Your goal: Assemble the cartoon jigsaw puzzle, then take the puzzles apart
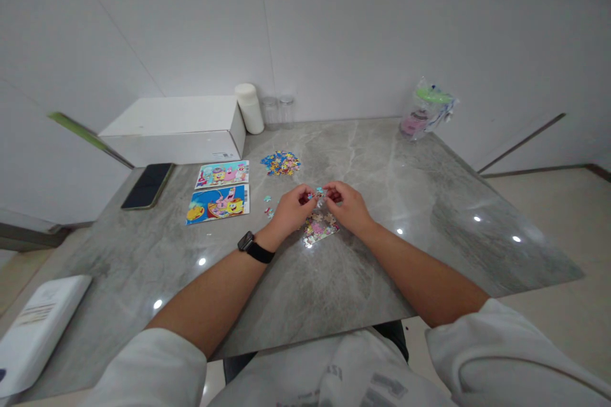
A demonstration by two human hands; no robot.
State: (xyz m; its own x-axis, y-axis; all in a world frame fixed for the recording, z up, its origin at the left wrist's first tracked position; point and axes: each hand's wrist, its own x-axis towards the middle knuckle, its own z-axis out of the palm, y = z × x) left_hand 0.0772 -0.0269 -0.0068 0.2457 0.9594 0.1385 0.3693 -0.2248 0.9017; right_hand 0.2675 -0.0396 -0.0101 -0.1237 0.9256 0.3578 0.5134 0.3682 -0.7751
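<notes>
My left hand (292,210) and my right hand (351,208) face each other over the table, fingers pinched. Between their fingertips is a small group of jigsaw puzzle pieces (318,192), gripped from both sides; the fingers partly cover it. Just below, a partly joined jigsaw puzzle (321,229) with pink and pale pieces lies flat, its left side hidden by my left hand. A loose light-green puzzle piece (268,198) and another piece (269,212) rest beside my left hand. Farther back is a heap of puzzle pieces (280,163), mostly blue and yellow.
Two cartoon picture cards (218,204) lie left of the heap, near a phone (147,186). Behind them stand a white box (176,130), a white bottle (249,109) and two clear glasses (286,112). A plastic-wrapped cup (426,111) is back right; a white case (41,331) front left.
</notes>
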